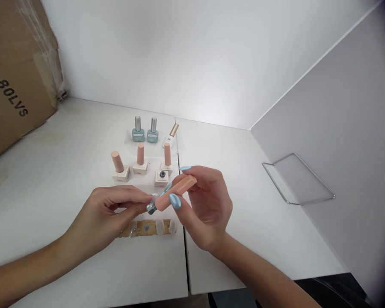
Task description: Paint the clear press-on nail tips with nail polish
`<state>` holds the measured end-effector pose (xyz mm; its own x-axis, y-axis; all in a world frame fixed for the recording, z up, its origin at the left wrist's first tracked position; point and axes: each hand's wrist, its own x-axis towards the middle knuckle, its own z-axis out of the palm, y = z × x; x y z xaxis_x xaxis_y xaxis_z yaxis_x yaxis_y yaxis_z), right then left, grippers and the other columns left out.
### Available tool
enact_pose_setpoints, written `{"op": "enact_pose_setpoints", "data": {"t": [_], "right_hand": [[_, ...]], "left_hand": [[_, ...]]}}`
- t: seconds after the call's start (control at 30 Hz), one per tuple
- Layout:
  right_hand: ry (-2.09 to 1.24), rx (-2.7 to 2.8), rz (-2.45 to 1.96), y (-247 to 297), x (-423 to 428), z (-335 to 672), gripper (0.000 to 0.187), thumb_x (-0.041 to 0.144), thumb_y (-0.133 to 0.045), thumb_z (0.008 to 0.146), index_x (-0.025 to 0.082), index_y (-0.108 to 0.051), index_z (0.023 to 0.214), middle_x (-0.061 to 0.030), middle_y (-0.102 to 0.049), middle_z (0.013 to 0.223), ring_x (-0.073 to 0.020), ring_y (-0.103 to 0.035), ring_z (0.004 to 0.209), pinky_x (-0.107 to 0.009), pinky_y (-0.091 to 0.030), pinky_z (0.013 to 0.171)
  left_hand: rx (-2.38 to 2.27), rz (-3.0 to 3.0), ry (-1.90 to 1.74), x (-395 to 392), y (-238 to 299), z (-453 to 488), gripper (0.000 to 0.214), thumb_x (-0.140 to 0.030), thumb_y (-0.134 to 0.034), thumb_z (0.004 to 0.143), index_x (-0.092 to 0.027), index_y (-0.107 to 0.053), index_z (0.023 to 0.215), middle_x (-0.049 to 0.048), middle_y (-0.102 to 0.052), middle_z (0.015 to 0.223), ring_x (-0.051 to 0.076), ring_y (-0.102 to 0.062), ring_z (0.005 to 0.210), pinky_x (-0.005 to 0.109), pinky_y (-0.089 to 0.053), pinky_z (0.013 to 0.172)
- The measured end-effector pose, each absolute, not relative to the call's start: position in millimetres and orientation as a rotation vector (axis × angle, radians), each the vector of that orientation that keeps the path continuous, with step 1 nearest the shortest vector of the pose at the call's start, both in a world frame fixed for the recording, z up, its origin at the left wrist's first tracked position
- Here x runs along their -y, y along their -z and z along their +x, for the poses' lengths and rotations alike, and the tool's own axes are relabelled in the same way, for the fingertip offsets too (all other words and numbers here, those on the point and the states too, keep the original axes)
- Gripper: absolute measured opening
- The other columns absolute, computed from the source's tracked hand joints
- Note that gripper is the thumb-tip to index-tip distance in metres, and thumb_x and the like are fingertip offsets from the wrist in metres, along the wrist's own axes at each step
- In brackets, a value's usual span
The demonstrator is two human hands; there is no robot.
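Note:
My right hand [208, 201] pinches the peach cap of a nail polish brush [176, 193], tilted so its dark bristle end points down to the left. Between the thumb and fingertips of my left hand [112, 214] is a small clear nail tip [153, 203], which the brush end meets or nearly meets. An uncapped polish bottle [161, 178] with a dark neck stands just beyond my hands. Below them lies a tan strip [144, 229] carrying several clear nail tips and a bluish spot; my left fingers partly cover its left end.
Peach-capped bottles [140, 159] stand behind my hands. Farther back are two teal bottles [137, 130] and a white bottle with a gold cap [170, 136], on a clear holder. A cardboard box [19, 77] fills the left corner; a wire frame [298, 179] is at the right wall.

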<state>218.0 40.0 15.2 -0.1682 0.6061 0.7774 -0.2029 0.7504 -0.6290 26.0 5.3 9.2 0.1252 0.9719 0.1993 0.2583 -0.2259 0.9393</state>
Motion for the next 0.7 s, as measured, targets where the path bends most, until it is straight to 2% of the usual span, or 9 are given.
{"op": "enact_pose_setpoints", "data": {"t": [0.23,0.43,0.7], "right_hand": [[-0.782,1.482,-0.497,-6.5,-39.9,215.5,0.037,0.003,-0.065,0.094,0.026,-0.058,0.122,0.0067,-0.071,0.079,-0.011,-0.074,0.075,-0.029,-0.064,0.073],[-0.807,1.422,-0.632,-5.4,-41.9,219.5,0.029,0.009,-0.064,0.097,0.028,-0.059,0.119,0.0067,-0.072,0.08,-0.0135,-0.077,0.079,-0.035,-0.065,0.079],[-0.745,1.567,-0.374,-13.3,-37.8,215.8,0.041,0.004,-0.065,0.09,0.027,-0.059,0.124,0.0062,-0.071,0.076,-0.0122,-0.069,0.067,-0.03,-0.062,0.065]], "left_hand": [[-1.235,1.632,-1.198,-5.0,-5.2,26.2,0.023,-0.019,-0.076,0.082,-0.039,-0.087,0.081,-0.0069,-0.085,0.081,0.012,-0.08,0.069,0.01,-0.061,0.063],[-1.246,1.659,-1.201,-3.8,-2.7,25.4,0.021,-0.019,-0.075,0.082,-0.037,-0.088,0.082,-0.0048,-0.086,0.083,0.015,-0.082,0.072,0.013,-0.063,0.065],[-1.249,1.727,-1.179,-4.9,-5.7,24.0,0.021,-0.021,-0.072,0.087,-0.035,-0.087,0.083,-0.005,-0.085,0.082,0.012,-0.079,0.068,0.012,-0.061,0.061]]}}
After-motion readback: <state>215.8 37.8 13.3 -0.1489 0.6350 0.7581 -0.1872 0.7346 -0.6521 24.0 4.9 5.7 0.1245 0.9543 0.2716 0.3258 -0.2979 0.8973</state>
